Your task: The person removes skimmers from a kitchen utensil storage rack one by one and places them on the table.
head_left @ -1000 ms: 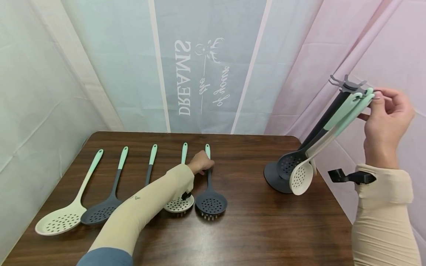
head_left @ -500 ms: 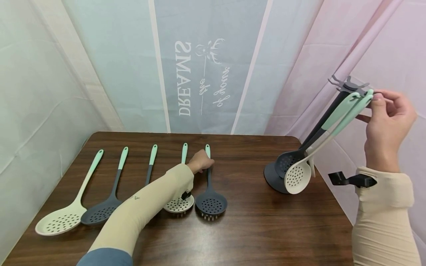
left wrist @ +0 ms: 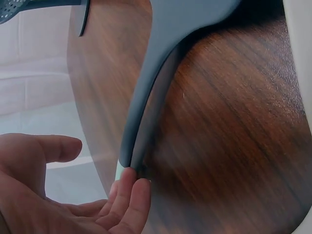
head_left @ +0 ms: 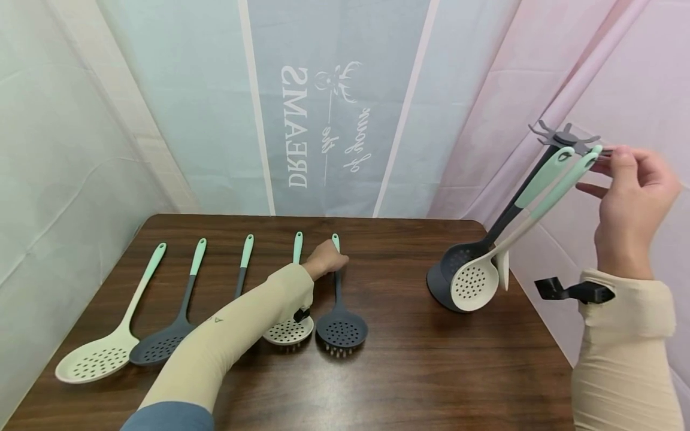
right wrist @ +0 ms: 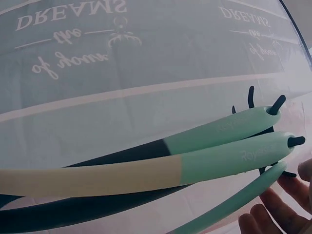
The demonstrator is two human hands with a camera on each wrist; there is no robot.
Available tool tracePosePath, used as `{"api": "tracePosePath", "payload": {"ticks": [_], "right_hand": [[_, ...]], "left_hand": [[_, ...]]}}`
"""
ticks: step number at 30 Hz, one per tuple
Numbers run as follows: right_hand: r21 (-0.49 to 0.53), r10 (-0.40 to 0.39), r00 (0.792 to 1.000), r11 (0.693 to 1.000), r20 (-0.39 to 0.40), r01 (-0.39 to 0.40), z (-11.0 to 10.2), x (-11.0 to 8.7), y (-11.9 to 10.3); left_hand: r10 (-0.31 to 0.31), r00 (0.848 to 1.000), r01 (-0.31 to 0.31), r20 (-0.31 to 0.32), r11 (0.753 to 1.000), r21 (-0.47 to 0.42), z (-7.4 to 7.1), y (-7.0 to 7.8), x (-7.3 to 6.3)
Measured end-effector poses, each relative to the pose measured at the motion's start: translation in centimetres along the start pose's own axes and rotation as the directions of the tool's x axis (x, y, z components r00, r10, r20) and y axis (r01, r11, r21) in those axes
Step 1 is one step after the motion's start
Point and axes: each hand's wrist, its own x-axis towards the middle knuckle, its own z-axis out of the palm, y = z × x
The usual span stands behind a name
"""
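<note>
My left hand [head_left: 325, 258] reaches to the mint-tipped handle of a dark grey skimmer [head_left: 342, 329] lying on the table. In the left wrist view its fingertips [left wrist: 140, 192] touch the handle, thumb standing apart. At the right, my right hand [head_left: 635, 203] pinches a hook at the top of a dark utensil stand [head_left: 566, 139]. From the stand hang a white slotted spoon [head_left: 474, 284], a dark slotted utensil [head_left: 458, 257] and another white utensil [head_left: 503, 269], mostly hidden behind. Their mint handles [right wrist: 243, 152] sit on the hooks, close to the right fingers.
Left of the grey skimmer lie a white slotted skimmer [head_left: 288, 332], a dark-shafted utensil [head_left: 244, 263] with its head hidden by my left arm, a dark slotted turner [head_left: 162, 344] and a white slotted turner [head_left: 99, 359]. Curtains surround the wooden table [head_left: 420, 371].
The stand's top has turned, and the hanging white spoon and dark utensil have swung left. My right hand has shifted slightly right. The left hand stays at the grey skimmer's handle.
</note>
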Motion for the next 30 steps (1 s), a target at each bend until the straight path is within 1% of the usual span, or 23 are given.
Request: {"api": "tracePosePath", "payload": {"ticks": [3,5,9,14,17,22,24,27,30], "right_hand": [[0.047,0.053,0.999,0.997,0.003,-0.053,0.0,0.4,-0.3],[0.065,0.070,0.998,0.995,0.009,-0.070,0.1,0.6,-0.4],[0.065,0.072,0.997,0.995,0.034,-0.074,0.1,1.1,-0.5],[0.059,0.061,0.991,0.996,0.119,-0.069,0.0,1.7,-0.4],[0.069,0.078,0.985,0.994,0.154,-0.089,-0.1,2.0,-0.3],[0.042,0.112,0.980,0.992,0.162,-0.120,-0.3,2.3,-0.1],[0.047,0.128,0.979,0.989,0.162,-0.137,-0.3,2.5,0.0],[0.057,0.146,0.975,0.986,0.166,-0.157,-0.3,2.8,0.1],[0.051,0.174,0.969,0.981,0.176,-0.185,-0.2,3.1,0.2]], "left_hand": [[0.004,1.000,-0.004,0.005,1.000,0.011,-0.1,0.1,-0.1],[0.010,1.000,-0.010,0.007,1.000,0.017,-0.2,0.2,-0.2],[0.039,0.999,-0.039,0.008,0.999,0.024,-0.5,0.6,-0.6],[0.109,0.994,-0.110,0.021,0.994,0.023,-0.8,1.1,-1.6],[0.151,0.988,-0.151,0.003,0.988,0.013,-0.9,1.5,-2.2],[0.195,0.980,-0.196,-0.044,0.981,-0.009,-1.2,2.4,-3.0],[0.217,0.974,-0.219,-0.062,0.975,-0.025,-1.3,2.7,-3.2],[0.262,0.961,-0.268,-0.090,0.961,-0.070,-1.4,3.2,-3.5],[0.324,0.938,-0.339,-0.127,0.932,-0.127,-1.4,3.5,-3.7]]}}
